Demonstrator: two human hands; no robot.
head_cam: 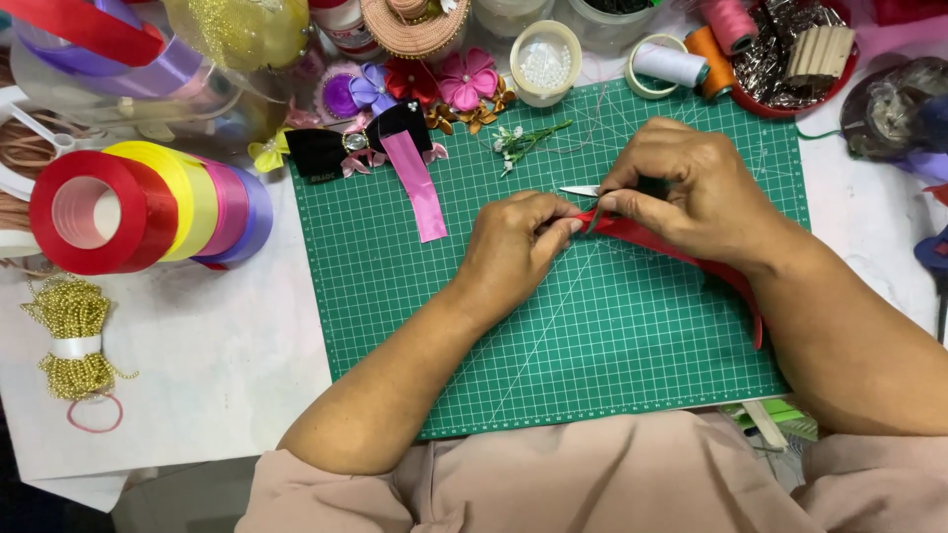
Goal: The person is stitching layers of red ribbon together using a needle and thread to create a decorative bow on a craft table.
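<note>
Red ribbon strip + small scissors, mid-mat.

Red ribbon: narrow satin strip, glossy, lying approx. diagonal on the green cutting mat, its far-left end pinched between fingertips near mat centre; runs right and nearer, partly hidden under the wrist, tail curving down at the mat's right side. Scissors: only a short silver pointed tip shows, aimed left, just above the ribbon's pinched end; rest hidden in the grip, so blades open or closed can't tell.
</note>
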